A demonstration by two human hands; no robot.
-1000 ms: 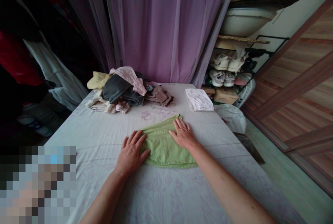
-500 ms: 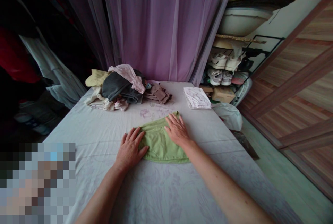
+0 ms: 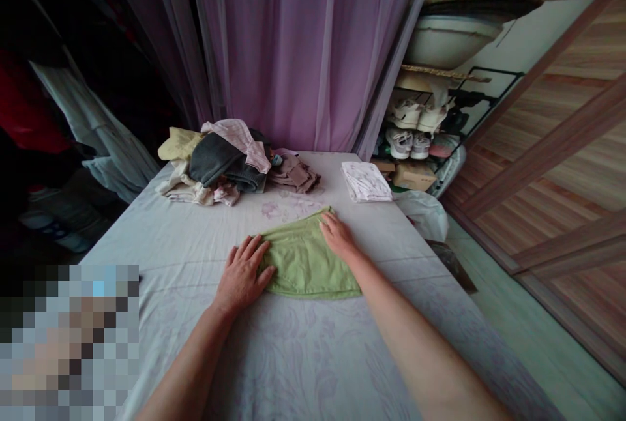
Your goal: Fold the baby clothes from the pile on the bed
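Observation:
A light green garment (image 3: 306, 261), folded into a wedge shape with some creases, lies on the sheet-covered bed (image 3: 293, 356) before me. My left hand (image 3: 244, 271) rests over its left end, fingers spread and partly on the sheet. At the garment's upper right corner is my right hand (image 3: 337, 235), palm down, with slightly bent fingers touching the cloth. Part of the right edge is hidden beneath that hand and wrist.
A heap of clothes (image 3: 215, 167) sits at the far left, beside brown folded clothing (image 3: 296, 175). A folded white patterned cloth (image 3: 366, 181) lies far right. Behind hangs a purple curtain (image 3: 278, 49); a shoe rack (image 3: 415, 121) stands to the right.
My right hand has slid rightward to the garment's corner, and its fingers are more bent. The garment's top surface looks a little flatter. My left hand stays about where it was.

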